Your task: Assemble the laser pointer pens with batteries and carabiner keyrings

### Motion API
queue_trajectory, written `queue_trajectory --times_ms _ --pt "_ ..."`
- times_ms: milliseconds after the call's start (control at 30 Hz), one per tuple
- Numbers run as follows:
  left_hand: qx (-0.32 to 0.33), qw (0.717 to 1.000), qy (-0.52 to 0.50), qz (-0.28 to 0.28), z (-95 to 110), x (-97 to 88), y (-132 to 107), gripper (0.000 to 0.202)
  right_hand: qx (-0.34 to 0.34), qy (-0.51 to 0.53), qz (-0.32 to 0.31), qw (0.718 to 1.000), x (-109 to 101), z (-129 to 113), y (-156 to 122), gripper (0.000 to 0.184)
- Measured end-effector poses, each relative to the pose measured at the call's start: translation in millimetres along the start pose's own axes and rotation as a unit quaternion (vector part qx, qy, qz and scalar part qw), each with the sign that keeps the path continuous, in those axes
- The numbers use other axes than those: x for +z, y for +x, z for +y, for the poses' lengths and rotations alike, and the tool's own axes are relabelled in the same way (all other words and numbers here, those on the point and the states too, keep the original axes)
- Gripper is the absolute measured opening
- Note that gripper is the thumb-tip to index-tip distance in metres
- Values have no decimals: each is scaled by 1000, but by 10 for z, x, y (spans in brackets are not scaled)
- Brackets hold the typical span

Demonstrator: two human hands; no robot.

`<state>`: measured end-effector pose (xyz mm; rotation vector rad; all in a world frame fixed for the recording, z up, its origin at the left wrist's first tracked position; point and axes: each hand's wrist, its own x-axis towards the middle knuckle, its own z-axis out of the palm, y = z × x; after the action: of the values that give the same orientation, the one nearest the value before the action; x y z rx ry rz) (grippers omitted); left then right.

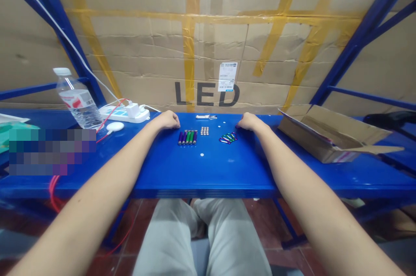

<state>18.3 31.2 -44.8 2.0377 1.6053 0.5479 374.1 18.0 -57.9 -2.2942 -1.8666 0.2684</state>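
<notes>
My left hand (168,119) rests on the blue table (208,167), fingers curled under in a loose fist, just left of a row of small purple and green cylinders (187,137). My right hand (247,121) lies curled the same way at the right, beside a bunch of coloured carabiner clips (228,138). Between the hands sit a cluster of small silver button cells (204,130) and a metal keychain piece (206,117) farther back. Neither hand shows anything in it.
A water bottle (77,99), a white power strip (125,112) with red and white cables, and a white puck (115,127) stand at the left. An open cardboard box (328,135) lies at the right. Taped cardboard marked LED (208,50) closes the back.
</notes>
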Motion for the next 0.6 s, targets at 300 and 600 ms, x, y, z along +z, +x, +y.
queue_trajectory --times_ms 300,600 --pt "-25 993 -48 -102 117 -54 -126 6 0 10 1 1000 45 36 72 36" --pt "-8 990 -49 -131 147 -77 -155 9 7 18 0 1000 45 32 74 36"
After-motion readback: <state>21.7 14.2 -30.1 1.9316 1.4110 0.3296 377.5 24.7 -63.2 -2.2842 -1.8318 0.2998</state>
